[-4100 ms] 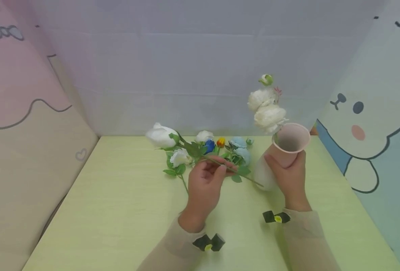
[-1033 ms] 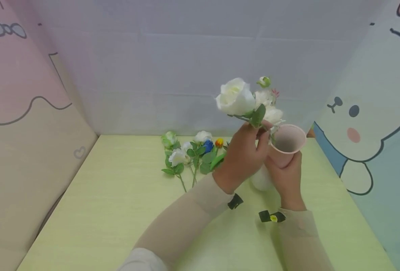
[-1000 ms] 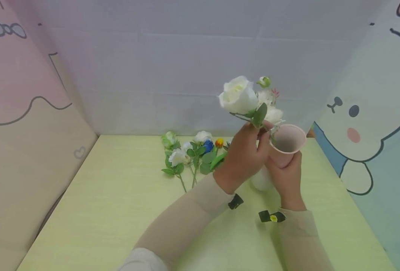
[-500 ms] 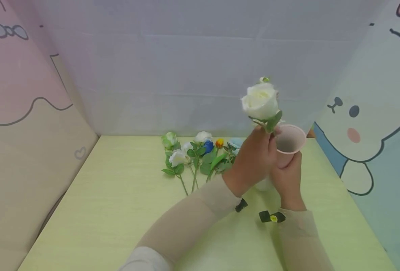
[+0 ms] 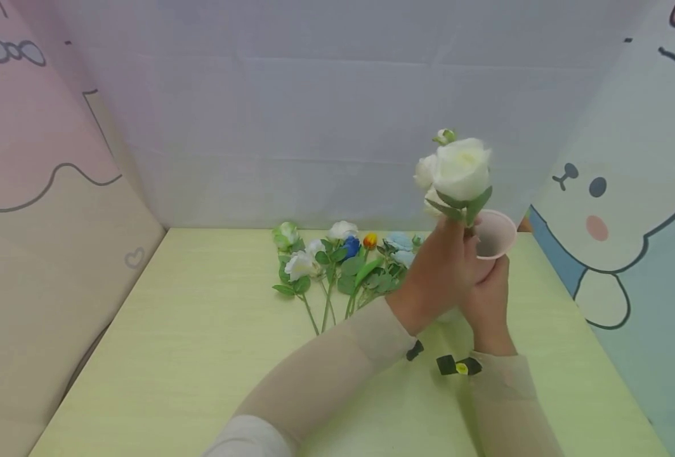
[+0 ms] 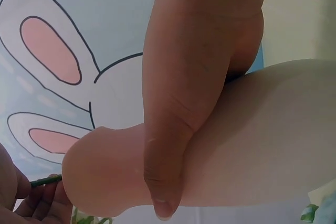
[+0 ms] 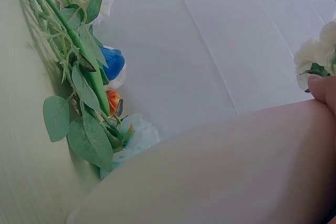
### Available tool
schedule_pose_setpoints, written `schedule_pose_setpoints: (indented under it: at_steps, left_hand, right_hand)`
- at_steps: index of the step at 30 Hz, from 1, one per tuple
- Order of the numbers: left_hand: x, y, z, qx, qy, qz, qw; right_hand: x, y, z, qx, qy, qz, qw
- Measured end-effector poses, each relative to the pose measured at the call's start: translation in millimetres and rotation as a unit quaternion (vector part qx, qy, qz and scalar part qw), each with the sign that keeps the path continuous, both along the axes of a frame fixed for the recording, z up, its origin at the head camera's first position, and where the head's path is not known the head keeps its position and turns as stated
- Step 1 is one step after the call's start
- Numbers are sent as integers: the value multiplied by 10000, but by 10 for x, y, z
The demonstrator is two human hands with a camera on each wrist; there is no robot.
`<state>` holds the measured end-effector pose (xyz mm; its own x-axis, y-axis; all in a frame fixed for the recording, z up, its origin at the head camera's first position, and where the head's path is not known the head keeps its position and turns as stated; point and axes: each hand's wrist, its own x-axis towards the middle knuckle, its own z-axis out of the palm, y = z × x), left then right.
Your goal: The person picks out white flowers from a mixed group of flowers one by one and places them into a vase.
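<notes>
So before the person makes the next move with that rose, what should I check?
Rose held: ok, the left hand grips it.
Vase held: ok, the right hand grips it.
Mouth open: ok where visible; the left hand covers part.
Stem end inside the mouth: cannot tell, hidden.
Other white flowers seated in the vase: cannot tell, stems blocked from view.
Blue flower out of the way: ok, lying on the table.

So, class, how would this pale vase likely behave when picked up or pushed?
The vase is likely stiff: it shows no dent under the right hand's grip. It may be slippery, since its surface looks smooth. Laid on its side, it would probably roll, given its rounded body.
</notes>
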<state>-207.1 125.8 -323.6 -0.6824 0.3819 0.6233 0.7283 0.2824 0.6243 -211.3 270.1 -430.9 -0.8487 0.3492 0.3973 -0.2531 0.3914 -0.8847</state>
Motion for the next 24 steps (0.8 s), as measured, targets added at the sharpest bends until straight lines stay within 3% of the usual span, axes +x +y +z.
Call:
schedule_pose_setpoints:
  at_steps: [7,12,17,24]
  left_hand:
    - [-14,41,-12,9,-414,-25,9991]
    - [-54,76,-27,-272,157,429,9986]
    - [-126,64,-13,-114,731,498,9960]
    - [-201,67,31,-244,655,743,9948]
  right_hand:
    - [8,10,-2,20,48,51,10000]
    - [29,-11,32,-35,153,181,9997]
    - [44,-55,97,-184,203,306,9992]
    - [-11,14,-15,-209,-189,214,9994]
